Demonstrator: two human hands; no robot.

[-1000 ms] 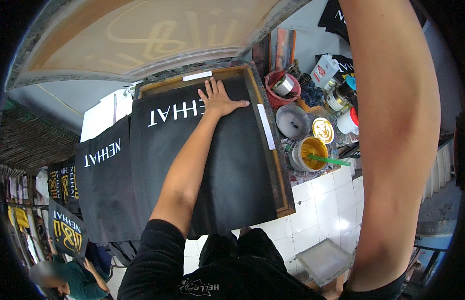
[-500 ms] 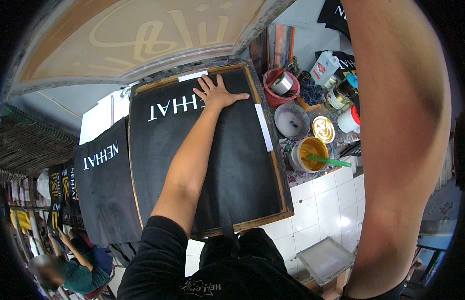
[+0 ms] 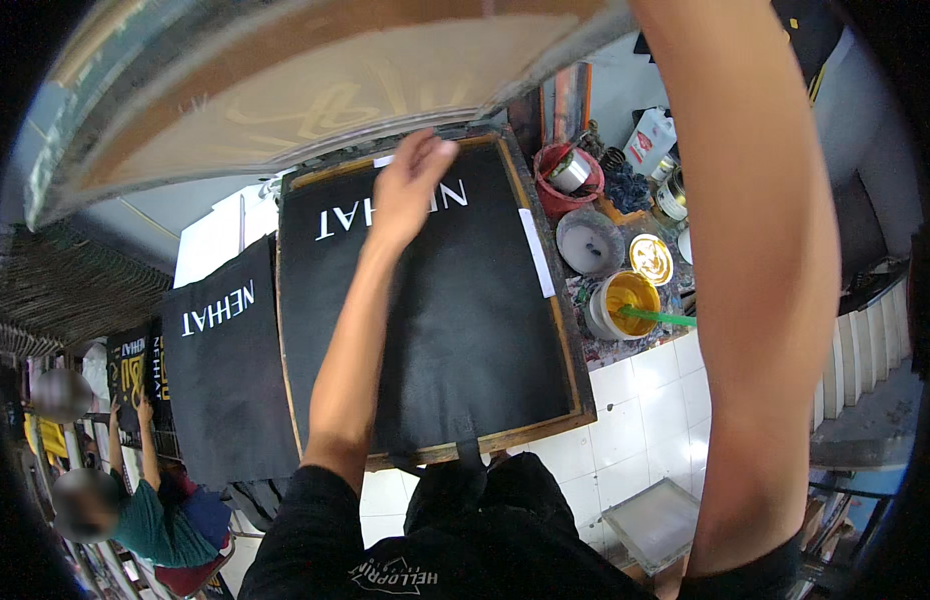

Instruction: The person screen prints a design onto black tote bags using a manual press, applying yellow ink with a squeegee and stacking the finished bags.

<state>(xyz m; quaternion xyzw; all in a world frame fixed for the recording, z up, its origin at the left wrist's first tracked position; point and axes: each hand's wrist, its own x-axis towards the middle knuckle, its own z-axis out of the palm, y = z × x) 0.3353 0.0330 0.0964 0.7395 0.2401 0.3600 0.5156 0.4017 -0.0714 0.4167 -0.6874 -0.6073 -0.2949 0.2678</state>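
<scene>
On the wooden printing board (image 3: pixel 575 385), centre of view: black fabric piece (image 3: pixel 455 320) lying flat, filling the board inside its raised wooden edge. White lettering near its far end, seen upside-down. Strip of white tape (image 3: pixel 536 252) along the fabric's right margin.

Left hand (image 3: pixel 410 185) at the fabric's far end, over the white lettering; fingers together and slightly curled, holding nothing. Whether the palm presses the cloth or sits just above it: cannot tell. Forearm runs straight down the middle of the fabric.

Right hand out of view; only the right arm (image 3: pixel 755 270) shows, raised up past the top edge on the right. Grip cannot be told.

Overhead, a large printing screen frame (image 3: pixel 285 90) tilted up above the far end of the board, pale mesh with a faint design.

Right of the board, cluttered bench: yellow paint tub (image 3: pixel 625 300) with a green stick (image 3: pixel 657 317) in it, grey bowl (image 3: pixel 589 242), red bucket (image 3: pixel 565 180), small tins and a white bottle behind.

Left of the board: second black fabric piece (image 3: pixel 225 370) with white lettering, hanging over an edge. Further left, more dark printed pieces.

Lower left, another person in a green shirt (image 3: pixel 150 510), arms raised toward the hanging pieces.

White tiled floor (image 3: pixel 635 420) below the board.
</scene>
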